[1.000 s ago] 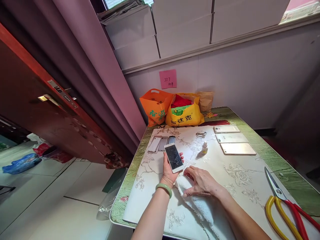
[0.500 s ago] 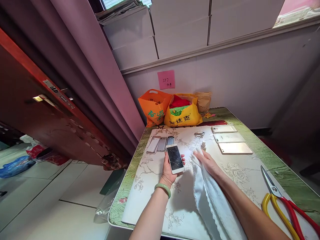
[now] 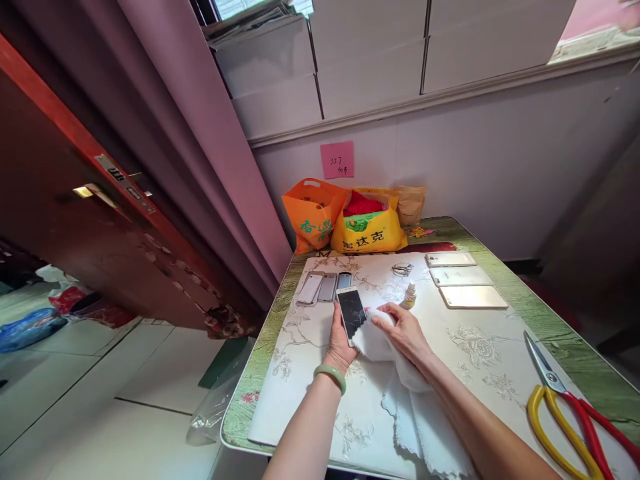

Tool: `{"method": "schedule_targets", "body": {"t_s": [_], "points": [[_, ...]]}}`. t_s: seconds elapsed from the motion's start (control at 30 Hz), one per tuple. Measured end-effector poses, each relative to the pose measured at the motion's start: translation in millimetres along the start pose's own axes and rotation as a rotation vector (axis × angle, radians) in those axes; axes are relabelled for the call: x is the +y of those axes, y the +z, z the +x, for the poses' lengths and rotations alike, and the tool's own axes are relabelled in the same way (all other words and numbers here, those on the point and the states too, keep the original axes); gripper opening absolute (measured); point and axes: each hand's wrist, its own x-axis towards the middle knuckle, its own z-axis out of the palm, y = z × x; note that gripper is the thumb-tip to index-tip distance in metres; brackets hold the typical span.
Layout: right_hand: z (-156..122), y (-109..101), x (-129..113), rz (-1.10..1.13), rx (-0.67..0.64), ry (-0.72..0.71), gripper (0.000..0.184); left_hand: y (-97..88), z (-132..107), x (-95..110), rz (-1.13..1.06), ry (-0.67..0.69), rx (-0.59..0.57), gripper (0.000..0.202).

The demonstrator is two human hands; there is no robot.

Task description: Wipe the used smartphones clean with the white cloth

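Note:
A white smartphone [image 3: 351,312] with a cracked dark screen rests in my left hand [image 3: 341,340], screen up, the fingers closed round its sides. My right hand [image 3: 406,332] pinches a white cloth [image 3: 375,341] against the phone's right edge. The cloth covers the lower right corner of the phone and hangs down over the table's near side. Just beyond my right hand stands a small white dropper bottle [image 3: 410,295]. Past the phone's top lie several other phones [image 3: 327,288], side by side on the tablecloth.
Three phones [image 3: 473,297] lie face down at the right. Large scissors [image 3: 553,383] with red and yellow handles are at the right edge. An orange bag [image 3: 313,213] and a yellow bag [image 3: 369,232] stand at the back. Thin-framed glasses [image 3: 401,269] lie mid-table.
My right hand has moved left with the cloth, bringing it against the phone. The bottle behind it shows more fully. My left hand still holds the phone.

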Motion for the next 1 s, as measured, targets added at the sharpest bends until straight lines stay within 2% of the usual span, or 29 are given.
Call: {"method": "schedule_targets", "body": {"t_s": [0.13, 0.2, 0.33, 0.43, 0.53, 0.6, 0.73, 0.8, 0.93, 1.0], "points": [[-1, 6, 6, 0.145, 0.379, -0.257, 0.026, -2.3, 2, -3, 0.045, 0.020, -0.017, 0.065], [2, 10, 6, 0.169, 0.438, -0.350, 0.024, -1.8, 2, -4, 0.064, 0.015, -0.004, 0.065], [7, 19, 11, 0.112, 0.301, -0.383, 0.019, 1.3, -2, -6, 0.092, 0.002, -0.029, 0.064], [7, 20, 13, 0.038, 0.193, -0.402, 0.028, 1.1, -2, -7, 0.091, 0.027, -0.041, 0.063], [5, 16, 12, -0.076, 0.139, -0.416, 0.029, -1.3, 1, -7, 0.071, 0.075, -0.058, 0.062], [2, 12, 11, -0.164, 0.115, -0.373, 0.030, -2.2, 2, -7, 0.060, 0.084, -0.066, 0.063], [-7, 8, 10, -0.293, 0.011, -0.158, 0.049, -0.8, 3, -6, 0.056, 0.048, -0.092, 0.067], [-11, 8, 11, -0.354, -0.027, -0.101, 0.048, 0.2, 2, -6, 0.059, 0.047, -0.088, 0.067], [-16, 8, 11, -0.454, -0.047, -0.245, 0.034, 1.1, 0, -5, 0.074, 0.082, -0.011, 0.060], [-17, 7, 10, -0.467, -0.112, -0.362, 0.027, 1.2, -1, -3, 0.084, 0.053, -0.007, 0.065]]}}
